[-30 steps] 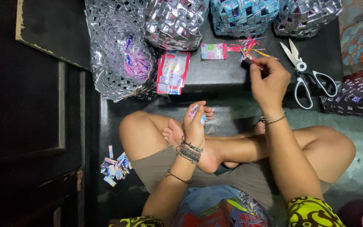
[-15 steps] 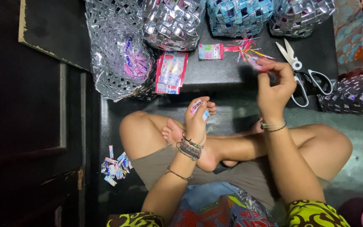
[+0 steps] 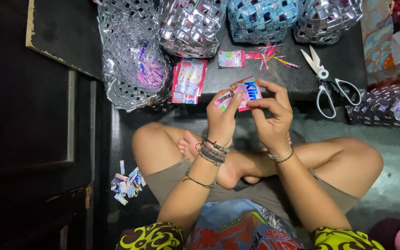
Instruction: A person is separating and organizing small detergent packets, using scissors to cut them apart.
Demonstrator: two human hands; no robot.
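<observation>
Both hands pinch 1 pink-and-white wrapper (image 3: 245,92) above the crossed legs: the left hand (image 3: 221,113) holds its left end between thumb and fingertips, the right hand (image 3: 270,113) its right edge. It looks light, thin, slick and easily creased, so edges give the best hold. Scissors (image 3: 328,83) lie far right; a wrapper stack (image 3: 188,79) lies far left.

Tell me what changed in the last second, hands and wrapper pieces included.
The right hand drew back from the coloured strips on the dark surface to meet the left hand over the lap. Both now pinch a pink and white wrapper, which neither held spread out before. The left hand rose slightly. The scissors, the stack of wrappers and the silver woven baskets stayed put.
</observation>
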